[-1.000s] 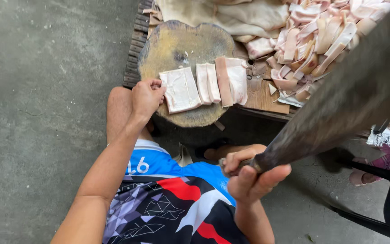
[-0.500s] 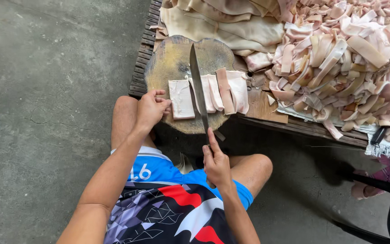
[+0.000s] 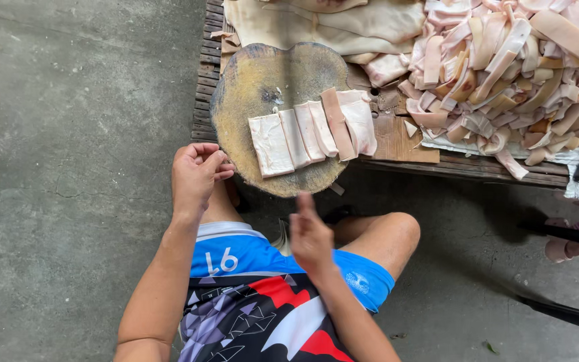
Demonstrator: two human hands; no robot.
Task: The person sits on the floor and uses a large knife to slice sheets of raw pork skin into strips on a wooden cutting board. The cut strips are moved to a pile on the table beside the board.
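Observation:
A round wooden chopping block [image 3: 269,74] lies on a low slatted wooden platform [image 3: 204,80]. On the block sits a pale slab of pork skin [image 3: 311,131], cut into several side-by-side strips. My left hand [image 3: 196,177] hovers just off the block's near-left edge, fingers curled in and holding nothing. My right hand [image 3: 309,236] is over my lap below the block, seen edge-on and closed. A thin grey sliver [image 3: 281,236] at its left looks like the blade of the long knife; the rest of the knife is hidden.
A big heap of cut skin strips [image 3: 517,74] covers the platform's right side, with large uncut sheets [image 3: 330,20] behind the block. A cardboard piece [image 3: 403,141] lies beside the block. A black chair frame [image 3: 571,312] stands at the right on the concrete floor [image 3: 68,201].
The knife was raised, then laid across the slab; now it is off the block and my right hand has dropped to my lap. My left hand has slid off the slab.

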